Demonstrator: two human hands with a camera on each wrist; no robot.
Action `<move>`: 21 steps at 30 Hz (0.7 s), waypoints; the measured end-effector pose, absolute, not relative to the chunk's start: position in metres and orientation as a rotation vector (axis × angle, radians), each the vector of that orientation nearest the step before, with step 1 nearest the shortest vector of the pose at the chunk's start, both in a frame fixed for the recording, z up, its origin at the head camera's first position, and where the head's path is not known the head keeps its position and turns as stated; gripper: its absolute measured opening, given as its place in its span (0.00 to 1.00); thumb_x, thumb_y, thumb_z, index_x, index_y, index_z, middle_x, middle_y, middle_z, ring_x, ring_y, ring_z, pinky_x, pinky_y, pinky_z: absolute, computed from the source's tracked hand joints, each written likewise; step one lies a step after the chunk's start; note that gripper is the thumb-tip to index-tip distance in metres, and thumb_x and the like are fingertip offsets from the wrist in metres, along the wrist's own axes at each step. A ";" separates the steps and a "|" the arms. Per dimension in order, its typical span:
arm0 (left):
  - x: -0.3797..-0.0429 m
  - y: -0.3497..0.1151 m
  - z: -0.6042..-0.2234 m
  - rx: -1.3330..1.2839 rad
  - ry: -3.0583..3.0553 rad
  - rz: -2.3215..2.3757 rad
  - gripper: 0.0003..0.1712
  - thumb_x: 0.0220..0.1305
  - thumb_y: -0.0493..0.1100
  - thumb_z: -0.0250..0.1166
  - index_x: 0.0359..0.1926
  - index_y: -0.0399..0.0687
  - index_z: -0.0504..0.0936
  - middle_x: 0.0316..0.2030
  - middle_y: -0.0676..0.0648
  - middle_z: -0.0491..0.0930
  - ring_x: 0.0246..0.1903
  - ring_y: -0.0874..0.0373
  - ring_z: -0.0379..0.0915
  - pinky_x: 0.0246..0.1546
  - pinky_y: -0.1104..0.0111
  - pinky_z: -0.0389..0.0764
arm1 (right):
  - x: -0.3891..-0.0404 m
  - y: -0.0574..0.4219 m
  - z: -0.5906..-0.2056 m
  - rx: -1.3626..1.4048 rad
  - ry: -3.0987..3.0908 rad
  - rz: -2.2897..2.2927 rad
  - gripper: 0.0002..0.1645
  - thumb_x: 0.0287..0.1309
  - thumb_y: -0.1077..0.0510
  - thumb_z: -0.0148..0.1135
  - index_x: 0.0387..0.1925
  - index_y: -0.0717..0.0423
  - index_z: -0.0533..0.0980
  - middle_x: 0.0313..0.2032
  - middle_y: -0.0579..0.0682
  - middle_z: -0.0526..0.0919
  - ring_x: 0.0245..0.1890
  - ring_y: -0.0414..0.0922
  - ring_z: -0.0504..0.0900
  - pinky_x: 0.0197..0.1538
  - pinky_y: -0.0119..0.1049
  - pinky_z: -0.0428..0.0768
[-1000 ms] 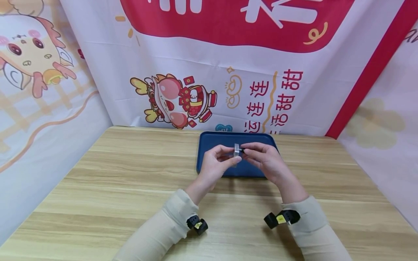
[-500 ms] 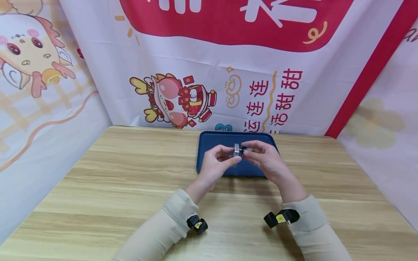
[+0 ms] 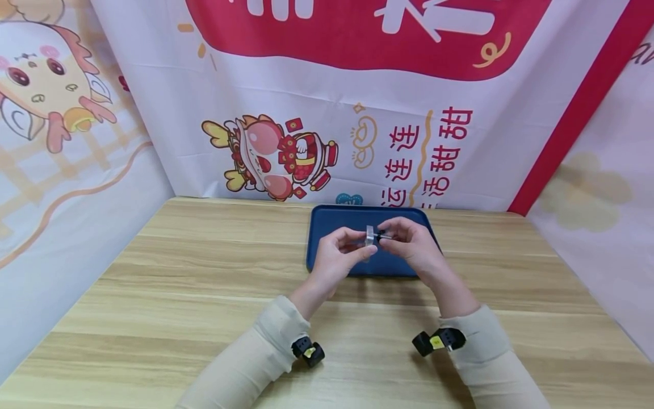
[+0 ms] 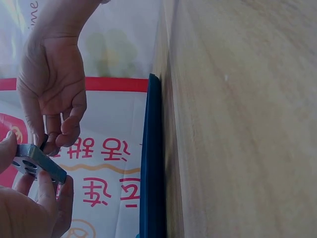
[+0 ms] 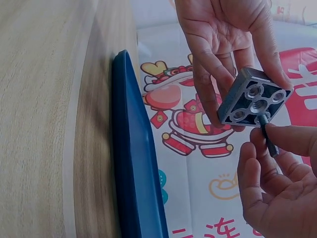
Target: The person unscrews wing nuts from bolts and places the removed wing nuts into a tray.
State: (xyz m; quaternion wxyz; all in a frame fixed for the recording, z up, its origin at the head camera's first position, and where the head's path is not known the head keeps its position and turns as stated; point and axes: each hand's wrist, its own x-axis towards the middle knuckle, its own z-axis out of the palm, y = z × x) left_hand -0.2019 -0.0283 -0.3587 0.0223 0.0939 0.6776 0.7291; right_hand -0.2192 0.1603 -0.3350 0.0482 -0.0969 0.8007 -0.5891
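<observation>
My left hand (image 3: 334, 253) grips a square metal block (image 5: 259, 103) by its edges, between thumb and fingers. Several round holes show on the block's face in the right wrist view. A slim dark screw (image 5: 270, 141) with a lighter end stands at a hole near the block's lower corner. My right hand (image 3: 414, 247) pinches this screw between thumb and fingertips, which hide part of it. How deep the screw sits cannot be told. Both hands are raised over a dark blue tray (image 3: 337, 213); in the left wrist view the right hand (image 4: 57, 84) hangs from above.
The tray lies at the back of a wood-grain table (image 3: 204, 272), close to a printed cloth backdrop (image 3: 286, 85). Side cloths (image 3: 76, 187) stand left and right. Each wrist wears a small black camera (image 3: 309, 351).
The right fingers have shifted slightly on the screw, and the index finger is a little higher and more bent. The left hand and the block stay almost where they were.
</observation>
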 end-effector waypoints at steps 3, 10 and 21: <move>-0.202 -0.028 -0.359 0.299 2.098 2.265 0.18 0.60 0.39 0.72 0.51 0.43 0.82 0.50 0.42 0.84 0.47 0.51 0.82 0.47 0.65 0.87 | -0.219 0.161 -0.334 -0.276 2.444 -1.783 0.22 0.69 0.58 0.60 0.60 0.61 0.72 0.40 0.49 0.81 0.45 0.48 0.82 0.59 0.49 0.81; -0.202 -0.028 -0.358 0.306 2.102 2.258 0.18 0.60 0.40 0.72 0.51 0.43 0.81 0.50 0.43 0.84 0.48 0.50 0.82 0.47 0.65 0.86 | -0.219 0.164 -0.333 -0.126 2.314 -1.851 0.25 0.72 0.43 0.52 0.55 0.59 0.74 0.34 0.44 0.82 0.37 0.41 0.79 0.51 0.38 0.82; -0.202 -0.028 -0.359 0.303 2.101 2.261 0.18 0.60 0.40 0.72 0.51 0.43 0.82 0.50 0.42 0.84 0.47 0.51 0.81 0.46 0.65 0.87 | -0.216 0.163 -0.331 -0.085 2.051 -2.005 0.14 0.76 0.49 0.47 0.46 0.51 0.77 0.27 0.42 0.79 0.32 0.39 0.76 0.41 0.29 0.77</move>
